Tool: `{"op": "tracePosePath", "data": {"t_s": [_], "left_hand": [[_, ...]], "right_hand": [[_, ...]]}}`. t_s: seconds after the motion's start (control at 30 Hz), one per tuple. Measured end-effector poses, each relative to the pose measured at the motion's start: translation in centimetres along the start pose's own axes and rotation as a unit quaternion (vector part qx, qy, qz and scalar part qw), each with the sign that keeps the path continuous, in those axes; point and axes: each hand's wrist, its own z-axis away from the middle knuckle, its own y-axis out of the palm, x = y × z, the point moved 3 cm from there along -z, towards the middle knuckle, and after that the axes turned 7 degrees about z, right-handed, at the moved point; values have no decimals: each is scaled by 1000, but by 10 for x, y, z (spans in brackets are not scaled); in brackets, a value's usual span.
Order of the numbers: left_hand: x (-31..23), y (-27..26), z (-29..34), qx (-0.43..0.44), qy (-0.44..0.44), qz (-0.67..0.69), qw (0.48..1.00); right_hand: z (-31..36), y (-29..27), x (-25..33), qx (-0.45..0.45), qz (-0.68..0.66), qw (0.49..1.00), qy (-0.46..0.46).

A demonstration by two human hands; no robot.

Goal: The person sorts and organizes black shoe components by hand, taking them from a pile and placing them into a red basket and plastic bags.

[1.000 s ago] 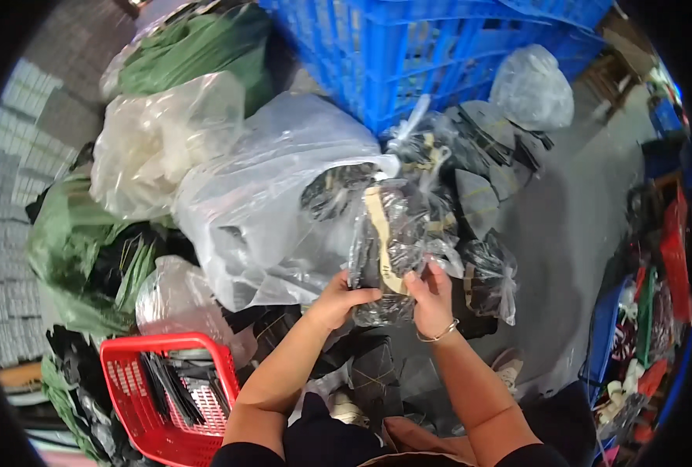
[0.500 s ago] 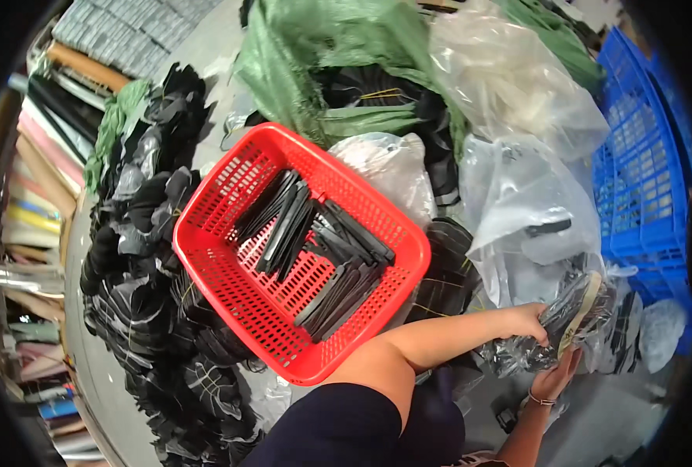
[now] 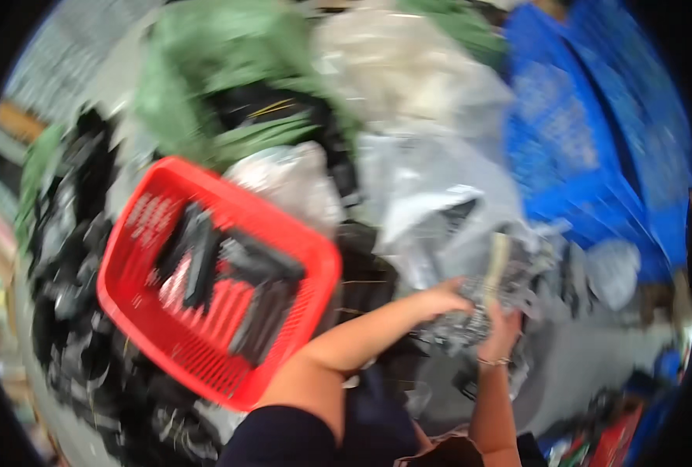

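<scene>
Both of my hands are on a crumpled clear plastic bag (image 3: 464, 328) with dark contents and a cream-coloured strip (image 3: 497, 265) along it. My left hand (image 3: 445, 297) closes on its left side. From below, my right hand (image 3: 503, 331), with a bracelet at the wrist, grips it near the lower end of the strip. Motion blur hides the finer detail of the fingers and of what the bag contains. To the left of my arms, a red perforated plastic basket (image 3: 159, 342) contains stacks of flat black pieces (image 3: 264, 319).
Bundles of dark pieces (image 3: 66, 257) are heaped along the left. Behind the basket lies an open green sack (image 3: 221, 54) with dark bundles inside. Large translucent bags (image 3: 416, 70) lie ahead of my hands, and blue plastic crates (image 3: 556, 117) stand at the right.
The view has swung to the right, so the basket and sacks appear farther left and the picture is blurred. Both hands still hold the bag.
</scene>
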Motion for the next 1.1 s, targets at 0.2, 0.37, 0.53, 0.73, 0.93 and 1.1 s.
{"op": "tracePosePath", "data": {"t_s": [0.2, 0.37, 0.53, 0.73, 0.93, 1.1], "left_hand": [[12, -6, -7, 17, -27, 20, 999], [14, 5, -13, 35, -29, 53, 998], [21, 10, -12, 18, -64, 158, 985], [13, 30, -19, -70, -16, 86, 994], [12, 50, -21, -117, 49, 49, 991], [17, 59, -30, -79, 109, 21, 991]], "right_hand": [[8, 7, 0, -23, -339, 932, 128], [8, -9, 7, -20, -358, 922, 148], [6, -10, 7, -61, -390, 908, 143], [18, -10, -6, -48, -383, 906, 175], [25, -11, -13, -55, -460, 860, 215], [30, -20, -21, -88, -488, 840, 219]]}}
